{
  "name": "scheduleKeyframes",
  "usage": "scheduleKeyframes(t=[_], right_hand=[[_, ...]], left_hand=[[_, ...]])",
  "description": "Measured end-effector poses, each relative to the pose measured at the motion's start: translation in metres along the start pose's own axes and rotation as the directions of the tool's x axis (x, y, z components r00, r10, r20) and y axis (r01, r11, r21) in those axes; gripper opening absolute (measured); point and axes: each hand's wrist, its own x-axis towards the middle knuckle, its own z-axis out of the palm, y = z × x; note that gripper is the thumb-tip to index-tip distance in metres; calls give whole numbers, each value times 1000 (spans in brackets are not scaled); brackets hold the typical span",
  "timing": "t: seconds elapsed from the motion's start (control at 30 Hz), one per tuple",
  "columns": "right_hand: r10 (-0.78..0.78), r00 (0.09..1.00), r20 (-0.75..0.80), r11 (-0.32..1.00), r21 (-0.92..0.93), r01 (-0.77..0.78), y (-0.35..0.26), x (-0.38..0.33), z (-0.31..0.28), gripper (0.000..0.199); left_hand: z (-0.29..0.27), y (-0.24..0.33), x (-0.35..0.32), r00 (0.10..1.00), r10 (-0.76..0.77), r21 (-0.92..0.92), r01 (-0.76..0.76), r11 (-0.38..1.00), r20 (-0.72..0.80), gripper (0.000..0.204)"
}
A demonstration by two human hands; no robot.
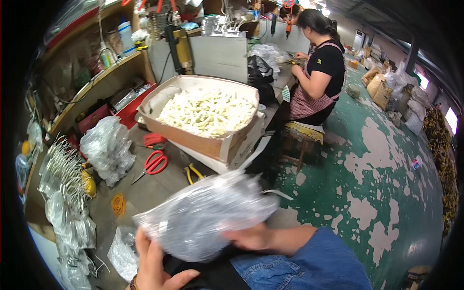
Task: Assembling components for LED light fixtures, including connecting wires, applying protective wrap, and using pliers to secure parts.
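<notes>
Over the lap at bench edge, clear plastic bag of small parts pinched between left hand underneath and right hand at its side, fingers clamped on film; best supported from below, kept level, gripped gently.

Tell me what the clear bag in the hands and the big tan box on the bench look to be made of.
Clear crinkled bag, held by left hand and right hand: thin glossy plastic film, judging by see-through wrinkles and glints. Big tan open box: likely matte corrugated cardboard, with brown walls and folded flaps.
</notes>
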Motion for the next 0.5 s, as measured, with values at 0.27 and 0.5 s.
scheduleKeyframes(t=[0.27, 0.5], right_hand=[[-638, 673, -373, 768, -366, 525, -195, 85, -145, 49], [-636, 455, -623, 769, -466, 437, -256, 200, -351, 45]], left_hand=[[-35, -48, -42, 937, -254, 97, 284, 954, -241, 59], [-64, -67, -117, 696, -564, -170, 553, 816, -444, 54]])
